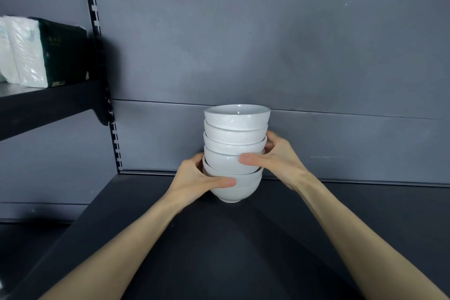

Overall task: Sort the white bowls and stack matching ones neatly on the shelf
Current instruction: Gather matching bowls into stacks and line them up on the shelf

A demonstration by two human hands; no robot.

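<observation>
I see the bowl stack [235, 136] standing on the shelf [219, 251], near the back panel [316, 56]. My left grip [197, 178] curls round its lower bowls; my right grip [277, 156] clasps the middle ones.

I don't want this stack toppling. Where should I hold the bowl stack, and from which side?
Hold the bowl stack low, around its lower bowls, from both flanks at once, as the left hand and right hand do. It is tall on one narrow foot, and its lower bowls sit slightly askew.
</observation>
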